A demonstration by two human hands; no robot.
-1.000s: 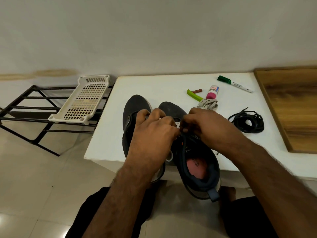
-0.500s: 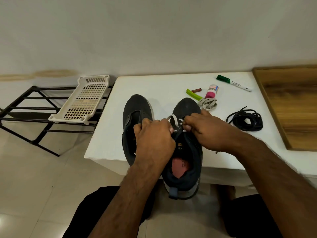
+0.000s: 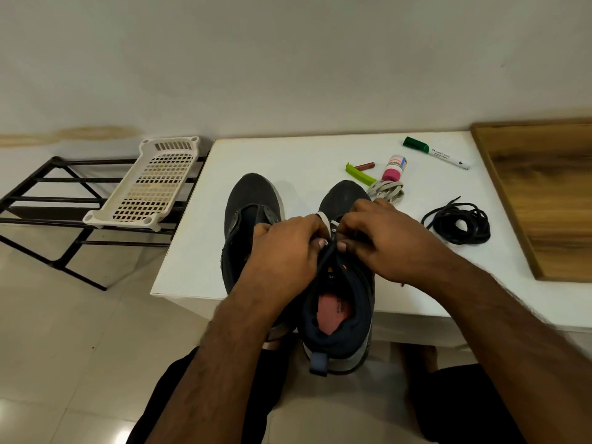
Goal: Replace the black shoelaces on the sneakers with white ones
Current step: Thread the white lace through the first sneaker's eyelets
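Both hands, left [image 3: 285, 251] and right [image 3: 381, 238], keep a pinching grip on the white lace [image 3: 323, 217] over the right-hand sneaker [image 3: 339, 302]; black laces [image 3: 458, 224] lie coiled beside it on the tabletop [image 3: 288, 155].

Sneakers [image 3: 339, 200] on table [image 3: 288, 155] edge, coiled laces [image 3: 458, 224] right, marker [image 3: 435, 152] behind.

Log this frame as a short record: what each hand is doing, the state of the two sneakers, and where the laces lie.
left hand: pinches white lace at right sneaker
right hand: pinches lace at the same sneaker
left sneaker: unlaced, on white table
black laces: coiled on table, right of sneakers
spare white lace: bundled beyond right sneaker's toe
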